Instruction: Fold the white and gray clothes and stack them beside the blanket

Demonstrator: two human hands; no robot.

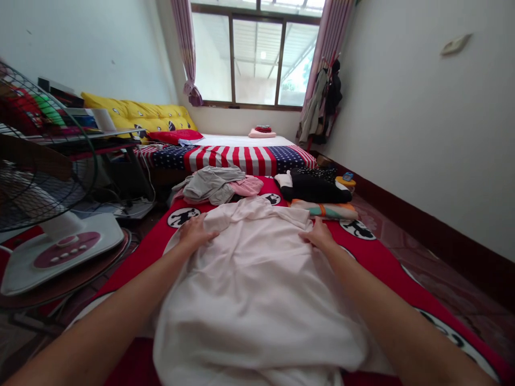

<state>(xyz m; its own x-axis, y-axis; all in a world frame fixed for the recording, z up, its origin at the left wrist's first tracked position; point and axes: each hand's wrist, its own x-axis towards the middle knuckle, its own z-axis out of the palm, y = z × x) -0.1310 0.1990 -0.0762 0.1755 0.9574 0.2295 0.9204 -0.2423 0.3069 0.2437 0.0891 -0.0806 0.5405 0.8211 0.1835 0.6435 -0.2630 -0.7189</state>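
Observation:
A white shirt (pixel 257 279) lies spread and wrinkled on a red panda-print cover (pixel 148 252), its near part loosely bulging. On its far left side rests my left hand (pixel 196 234), thumb over the cloth and fingers closed at the edge. My right hand (pixel 318 235) grips the opposite side near the shirt's far right corner in much the same way. Some of the fingertips are hidden or blurred. Just beyond the shirt sits a crumpled heap of grey clothes (pixel 213 184) with a pink cloth (pixel 247 186) beside it.
Folded black clothes (pixel 316 185) and a multicoloured folded cloth (pixel 325 209) lie at the far right. An electric fan (pixel 64 241) stands close on the left. Behind is a bed with a striped, starred cover (pixel 231 158), below a window (pixel 257 59).

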